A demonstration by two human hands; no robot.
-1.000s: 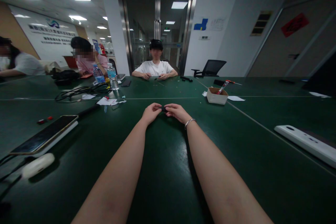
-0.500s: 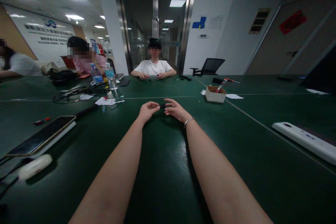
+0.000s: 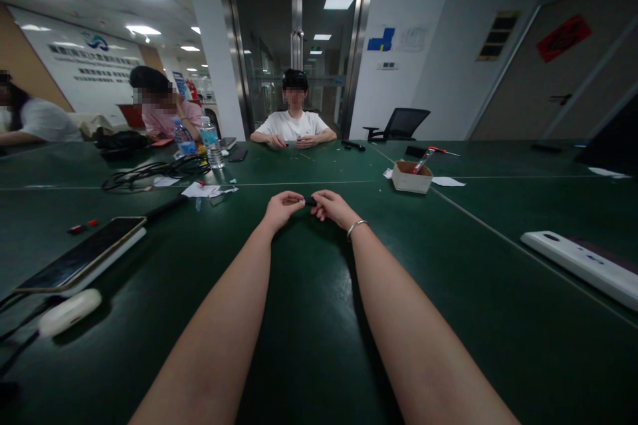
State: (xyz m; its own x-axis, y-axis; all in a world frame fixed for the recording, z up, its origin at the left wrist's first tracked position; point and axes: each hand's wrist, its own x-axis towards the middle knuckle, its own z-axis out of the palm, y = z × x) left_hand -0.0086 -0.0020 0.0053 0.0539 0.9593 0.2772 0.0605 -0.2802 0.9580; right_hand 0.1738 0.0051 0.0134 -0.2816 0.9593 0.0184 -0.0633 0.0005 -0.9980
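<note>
A small black object (image 3: 310, 201) is between my two hands, just above the dark green table (image 3: 309, 319); it is too small to name. My left hand (image 3: 284, 210) pinches its left end between thumb and fingers. From the other side my right hand (image 3: 336, 208), with a silver bracelet (image 3: 357, 230) at the wrist, closes thumb and forefinger on its right end. The other fingers of the right hand are curled beneath. Fingertips cover both ends of the piece.
Left: a phone (image 3: 82, 255) on a white block, a white rounded device (image 3: 70, 313), cables (image 3: 154, 172), paper scraps (image 3: 202, 190) and water bottles (image 3: 212, 143). Right: a small box (image 3: 411, 177) with tools, and a white device (image 3: 578, 265). A person (image 3: 294, 123) sits opposite.
My right hand's fingers were spread beside the black object; now they have closed in and grip its right end. The left hand keeps its pinch. The view has shifted slightly.
</note>
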